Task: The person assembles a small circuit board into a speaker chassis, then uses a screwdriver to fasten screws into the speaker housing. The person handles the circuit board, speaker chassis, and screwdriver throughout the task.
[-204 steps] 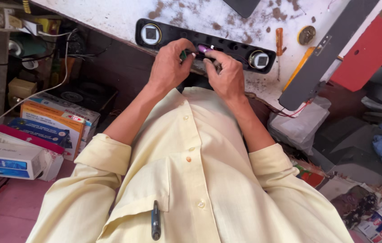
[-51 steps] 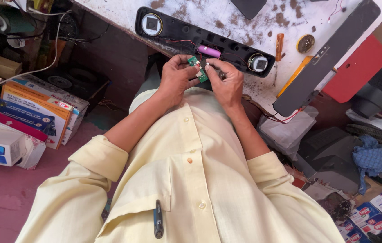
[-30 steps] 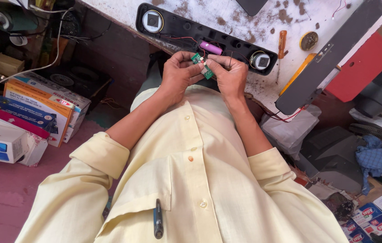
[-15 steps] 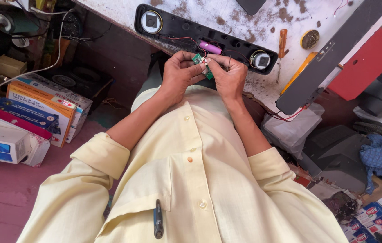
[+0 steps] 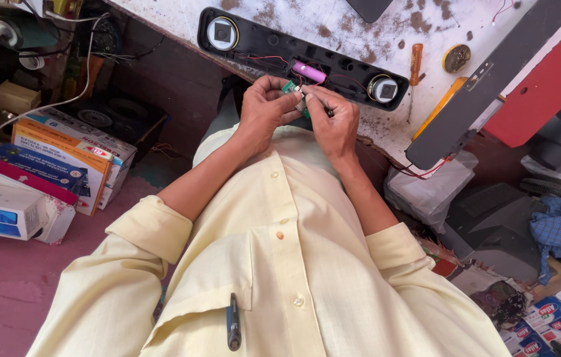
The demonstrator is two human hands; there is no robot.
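An opened black speaker bar (image 5: pixel 264 47) lies on the stained white workbench (image 5: pixel 373 30), with a round driver at each end and a pink cylindrical battery (image 5: pixel 309 71) in its middle cavity. Thin red wires run from the cavity to a small green circuit board (image 5: pixel 292 90). My left hand (image 5: pixel 264 106) and my right hand (image 5: pixel 333 119) pinch this board between their fingertips, just in front of the bar's near edge. Most of the board is hidden by my fingers.
A long black cover panel (image 5: pixel 485 79) lies slanted on the bench's right side, beside an orange-handled screwdriver (image 5: pixel 415 61) and a round brass-coloured disc (image 5: pixel 456 58). Stacked cardboard boxes (image 5: pixel 49 165) sit on the floor at left. Clutter, a red board and a blue cloth (image 5: pixel 555 231) fill the right.
Earlier both hands worked inside the speaker bar's cavity. They have since drawn back toward my chest with the green board held between them; over the last second they barely moved.
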